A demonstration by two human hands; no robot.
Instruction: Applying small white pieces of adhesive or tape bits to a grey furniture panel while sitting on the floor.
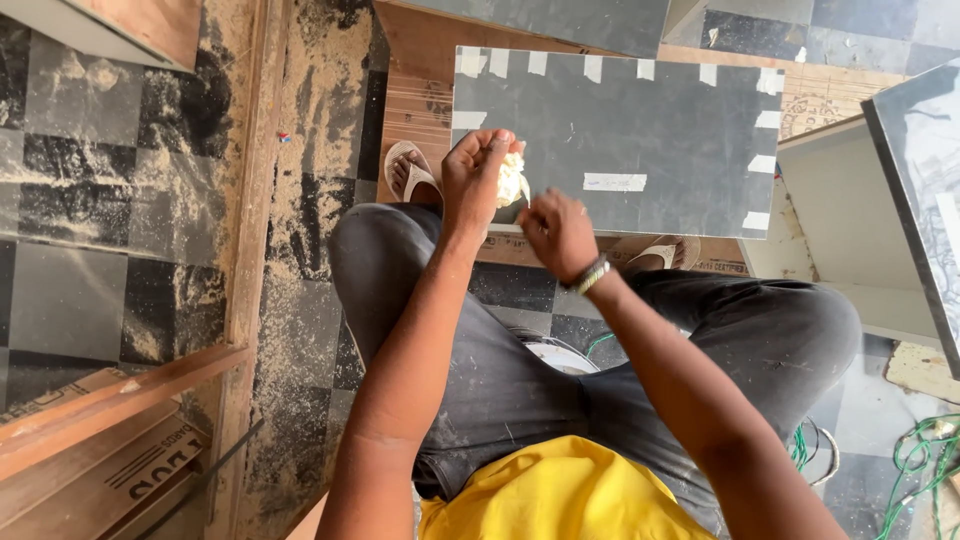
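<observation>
One dark laminated board (pixel 640 140) carries about thirteen strips of white tape (pixel 614 182), most along its edges. Two hands (pixel 478 178) show, two sandals (pixel 410 170), one wristband (pixel 592 274).

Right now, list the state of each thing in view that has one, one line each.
Left hand: raised, fingers curled on a pale yellowish lump.
Right hand: loosely closed beside the lump; whether it touches it is unclear.
Dark panel: lying flat, white tape strips along its edges.
Sandals: on the feet.
Floor: dusted with sawdust.
</observation>
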